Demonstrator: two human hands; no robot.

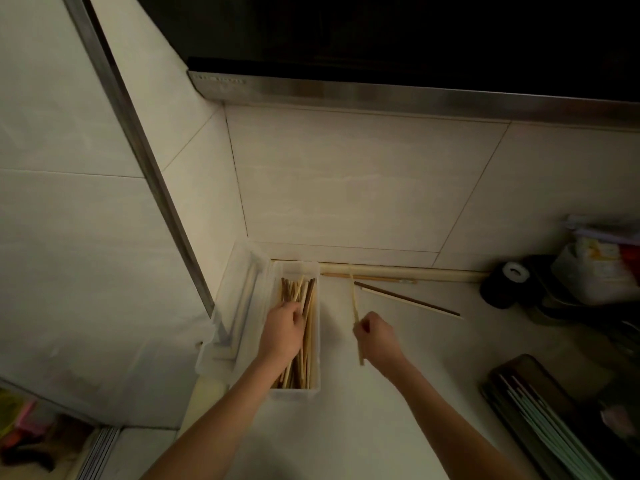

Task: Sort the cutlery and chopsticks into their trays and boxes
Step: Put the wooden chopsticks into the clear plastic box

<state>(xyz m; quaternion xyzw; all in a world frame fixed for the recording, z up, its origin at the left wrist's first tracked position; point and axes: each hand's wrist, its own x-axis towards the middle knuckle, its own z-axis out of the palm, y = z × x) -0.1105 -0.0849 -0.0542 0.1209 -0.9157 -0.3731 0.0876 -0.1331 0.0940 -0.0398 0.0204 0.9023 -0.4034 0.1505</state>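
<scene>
A clear plastic box stands in the counter's back left corner, filled with several light and dark wooden chopsticks. My left hand reaches into the box with its fingers curled among the chopsticks; whether it grips any is hidden. To the right of the box, my right hand is closed on a pale chopstick held nearly upright above the counter. Two loose chopsticks, one dark and one pale, lie on the counter behind my right hand. Another thin stick lies along the wall.
The box's clear lid leans against the left wall. A dark tray with pale sticks in it sits at the right front. A black roll, a plastic bag and dark items crowd the right back. A range hood hangs overhead.
</scene>
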